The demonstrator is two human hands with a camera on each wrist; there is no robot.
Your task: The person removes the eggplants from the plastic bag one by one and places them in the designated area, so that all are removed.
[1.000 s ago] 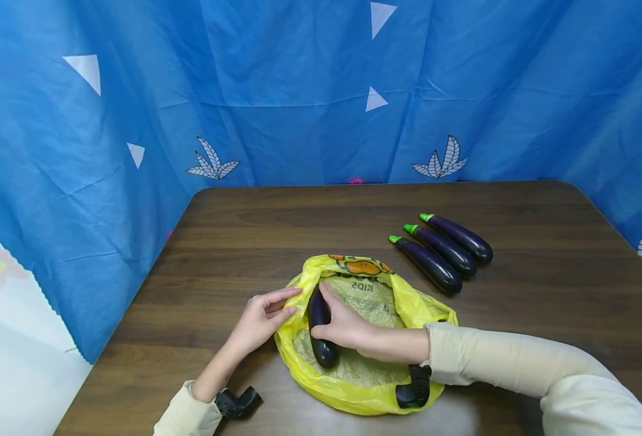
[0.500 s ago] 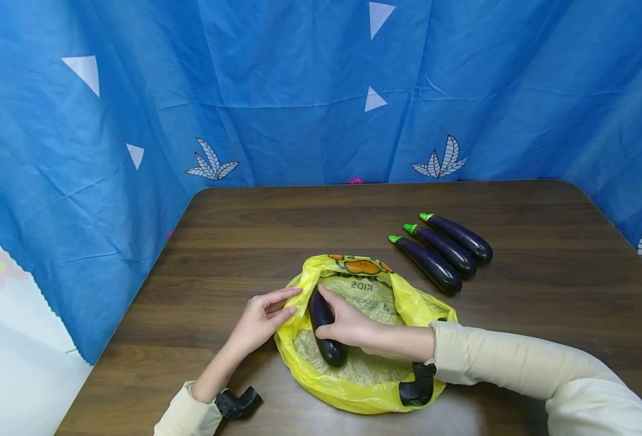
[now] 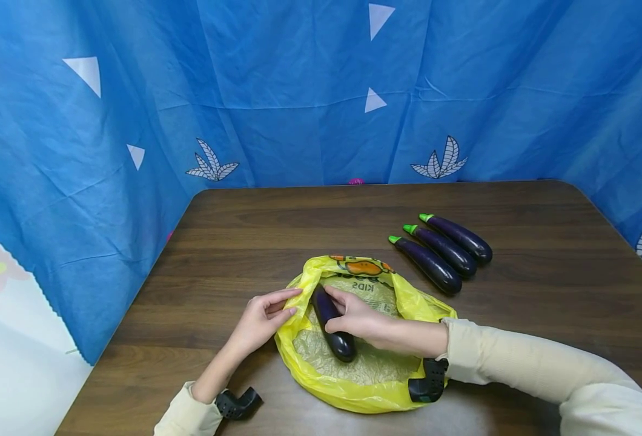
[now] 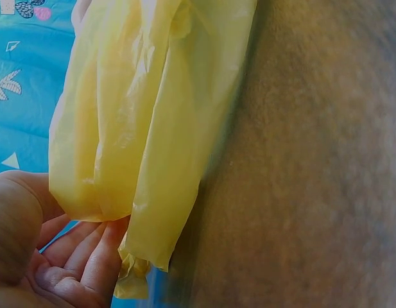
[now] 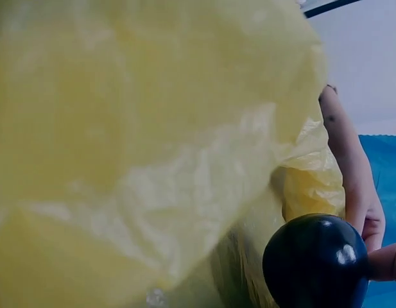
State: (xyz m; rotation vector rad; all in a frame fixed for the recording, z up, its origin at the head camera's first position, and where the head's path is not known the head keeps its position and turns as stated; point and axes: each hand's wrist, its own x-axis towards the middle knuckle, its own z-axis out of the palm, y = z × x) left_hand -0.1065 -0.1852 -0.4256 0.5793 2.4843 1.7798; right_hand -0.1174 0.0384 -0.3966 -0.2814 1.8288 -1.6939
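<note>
A yellow plastic bag (image 3: 348, 404) lies with its mouth spread wide on the wooden table. My left hand (image 3: 261, 318) holds the left side of its rim between thumb and fingers; in the left wrist view the yellow film (image 4: 120, 128) hangs beside that hand. Inside the bag's mouth, my right hand (image 3: 356, 315) grips a dark purple eggplant (image 3: 338, 345), its rounded end pointing toward me. The eggplant's stem end is hard to make out near the bag's left wall. In the right wrist view, the thumb touches the shiny round end of the eggplant (image 5: 316, 263).
Three more eggplants with green stems, the nearest one (image 3: 430, 266) closest to the bag, lie side by side at the back right of the table (image 3: 277, 224). A blue patterned curtain (image 3: 299, 91) hangs behind. Each wrist wears a black camera mount (image 3: 239, 404).
My right hand has shifted slightly to the right with the eggplant, whose rounded end has swung right and a little away from me. The left hand stays at the rim.
</note>
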